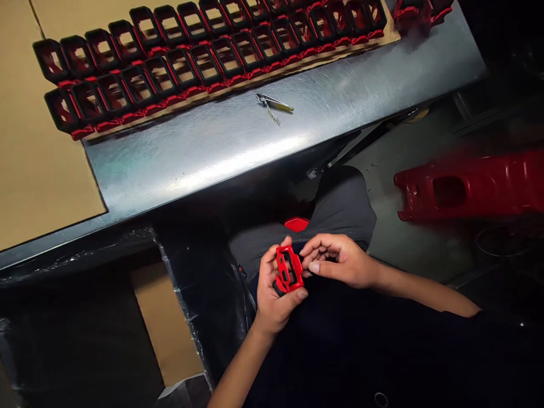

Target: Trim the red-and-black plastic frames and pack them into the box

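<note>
A small red plastic frame with black parts (296, 264) is gripped in my left hand (272, 300), the thumb along its lower edge and the fingers round its far side. Its slotted red face is turned up towards me, above my lap. Close against the frame's right edge is my right hand (346, 262), with curled fingers and the thumb drawn in near the fingertips. Whether those fingertips hold a small piece or just touch the frame is too small to make out.
Rows of red-and-black frames (208, 65) stand on cardboard (38, 170) over the metal table (191, 164). Small cutters (276, 103) lie near the table's front edge. A red plastic stool (488, 187) is at right. A plastic-lined box (170, 317) stands at lower left.
</note>
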`<state>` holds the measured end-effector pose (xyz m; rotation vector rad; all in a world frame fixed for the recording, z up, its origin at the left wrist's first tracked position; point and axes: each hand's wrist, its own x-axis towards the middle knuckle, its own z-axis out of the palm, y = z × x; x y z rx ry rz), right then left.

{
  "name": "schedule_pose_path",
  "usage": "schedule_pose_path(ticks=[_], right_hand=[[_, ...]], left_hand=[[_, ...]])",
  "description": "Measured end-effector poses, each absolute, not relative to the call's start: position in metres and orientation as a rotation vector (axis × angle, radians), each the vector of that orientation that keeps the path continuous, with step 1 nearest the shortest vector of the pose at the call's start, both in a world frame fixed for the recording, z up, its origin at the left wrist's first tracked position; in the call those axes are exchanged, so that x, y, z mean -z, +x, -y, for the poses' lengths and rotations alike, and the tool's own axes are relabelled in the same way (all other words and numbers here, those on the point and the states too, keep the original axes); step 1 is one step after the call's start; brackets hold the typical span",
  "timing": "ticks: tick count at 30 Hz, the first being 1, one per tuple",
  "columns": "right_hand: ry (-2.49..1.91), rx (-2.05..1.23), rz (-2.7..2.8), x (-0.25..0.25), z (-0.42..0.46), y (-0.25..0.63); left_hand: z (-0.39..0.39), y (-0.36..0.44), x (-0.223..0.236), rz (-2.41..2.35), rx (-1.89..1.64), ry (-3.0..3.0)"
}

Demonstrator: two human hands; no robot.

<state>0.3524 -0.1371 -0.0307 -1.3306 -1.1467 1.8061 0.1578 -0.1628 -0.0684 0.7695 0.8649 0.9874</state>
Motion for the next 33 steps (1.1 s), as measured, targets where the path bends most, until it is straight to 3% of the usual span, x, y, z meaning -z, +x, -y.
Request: schedule_pose_path(ticks=[13, 22, 33], right_hand=[[-1.351, -1.794, 1.255, 0.03, 0.134, 0.348], [-1.513, -1.706, 1.211, 0.03, 0.131, 0.357], [-1.438, -1.826, 1.317, 0.03, 0.132, 0.353]], left_hand=[[0.166, 0.157, 0.078, -0.892, -1.052, 0.996], [0.155, 0.159, 0.066, -0.683, -0.802, 0.42], [0.156, 0.158, 0.063, -0.631, -0.587, 0.301]])
